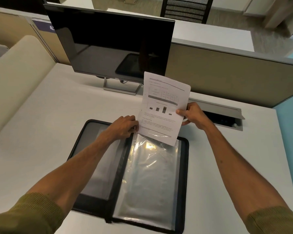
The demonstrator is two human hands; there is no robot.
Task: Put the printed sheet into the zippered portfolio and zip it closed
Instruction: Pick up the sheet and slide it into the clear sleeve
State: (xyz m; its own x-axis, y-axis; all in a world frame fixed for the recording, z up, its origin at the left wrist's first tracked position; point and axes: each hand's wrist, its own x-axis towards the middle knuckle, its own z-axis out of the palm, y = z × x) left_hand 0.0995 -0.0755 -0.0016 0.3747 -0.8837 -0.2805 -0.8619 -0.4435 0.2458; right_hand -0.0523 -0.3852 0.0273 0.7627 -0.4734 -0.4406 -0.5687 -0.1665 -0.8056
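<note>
The black zippered portfolio (184,166) lies open flat on the white desk, its clear plastic sleeve (150,174) on the right half. The printed sheet (162,105), with a table and a bar chart, stands upright above the sleeve's far edge, its bottom edge slipped a little way into the sleeve's top opening. My right hand (192,115) pinches the sheet's right edge. My left hand (125,125) grips the sleeve's top left corner by the sheet's lower left corner. The zipper runs round the open rim.
A dark Dell monitor (112,46) on a stand is at the back of the white desk (41,132). A cable tray slot (227,119) lies open to the right, behind my right hand. A beige partition (227,78) closes the back.
</note>
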